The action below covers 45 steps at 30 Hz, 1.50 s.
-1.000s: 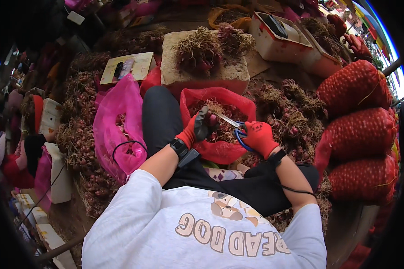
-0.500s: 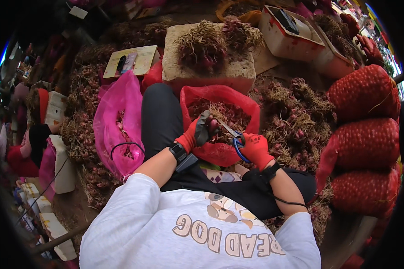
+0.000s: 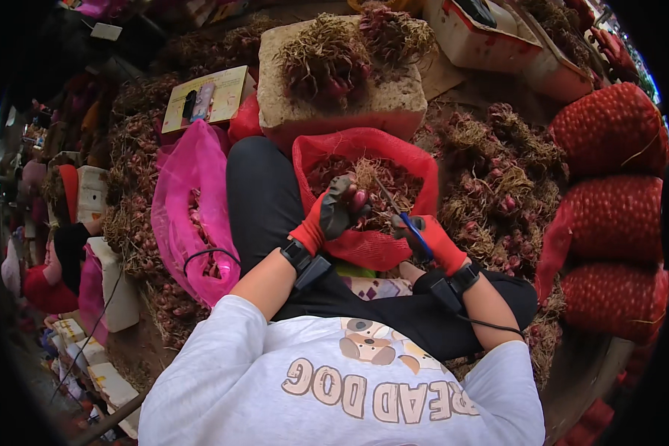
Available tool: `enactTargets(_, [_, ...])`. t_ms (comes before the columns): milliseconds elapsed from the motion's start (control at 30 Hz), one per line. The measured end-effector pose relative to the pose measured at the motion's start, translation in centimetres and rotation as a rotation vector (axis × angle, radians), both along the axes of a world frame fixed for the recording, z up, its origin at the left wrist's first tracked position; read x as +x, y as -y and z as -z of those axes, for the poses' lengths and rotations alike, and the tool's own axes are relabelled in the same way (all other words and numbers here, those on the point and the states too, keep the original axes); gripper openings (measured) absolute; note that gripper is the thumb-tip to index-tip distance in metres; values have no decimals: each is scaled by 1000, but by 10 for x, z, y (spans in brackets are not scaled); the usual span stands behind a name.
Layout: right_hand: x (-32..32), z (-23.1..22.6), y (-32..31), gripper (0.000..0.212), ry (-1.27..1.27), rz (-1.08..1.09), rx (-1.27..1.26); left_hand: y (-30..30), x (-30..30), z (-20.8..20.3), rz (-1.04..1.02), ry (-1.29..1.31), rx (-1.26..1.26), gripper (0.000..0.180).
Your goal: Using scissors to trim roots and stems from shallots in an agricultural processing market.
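We sit among heaped shallots, our left hand (image 3: 333, 215), in a red-and-grey glove, clenched around one shallot (image 3: 358, 199) held just above the open red mesh bag (image 3: 364, 145) in our lap. Our right hand (image 3: 432, 239), gloved the same, grips the blue handles of a pair of scissors (image 3: 398, 212), blades angled up toward the bulb and its dry roots; whether the blades are parted we cannot tell. A pink mesh bag (image 3: 189, 193) lies open by our left knee, a pale block (image 3: 394, 100) topped with untrimmed bunches stands ahead, and three filled red sacks (image 3: 609, 201) are stacked to the right. The risk, as we judge it, is the blade tip so near the left fingers: a slip on the papery skin could nick the glove, or cut too deep into the bulb, and a loose grip could drop the shallot back into the untrimmed heap.
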State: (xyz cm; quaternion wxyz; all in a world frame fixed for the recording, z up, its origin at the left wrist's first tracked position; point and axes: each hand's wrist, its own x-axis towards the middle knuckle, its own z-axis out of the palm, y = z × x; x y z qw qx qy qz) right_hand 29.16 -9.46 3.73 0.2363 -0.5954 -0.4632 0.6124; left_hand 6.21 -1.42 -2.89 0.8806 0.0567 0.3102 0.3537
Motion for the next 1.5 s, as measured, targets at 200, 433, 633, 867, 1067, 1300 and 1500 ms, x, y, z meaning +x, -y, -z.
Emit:
enactTargets(200, [7, -6, 8, 44, 581, -186, 315, -2, 2, -15, -61, -12, -50, 24])
enactTargets(433, [-2, -15, 14, 41, 836, -168, 525, -2, 0, -18, -4, 75, -83, 21])
enactTargets(633, [1, -15, 14, 41, 987, -272, 532, 2, -5, -1, 27, 123, -48, 23])
enactTargets(867, [2, 4, 17, 30, 843, -265, 375, -3, -3, -11, 199, 87, -22, 22])
enactTargets(1067, [-3, -31, 10, 35, 529, -196, 314, 4, -8, -13, -21, 121, -4, 18])
enactTargets(1300, [12, -3, 13, 44, 935, -241, 608, 0, -1, 0, -90, 63, 42, 19])
enactTargets(1500, [8, -12, 8, 43, 1003, -304, 570, 2, -3, 2, -41, 100, 0, 21])
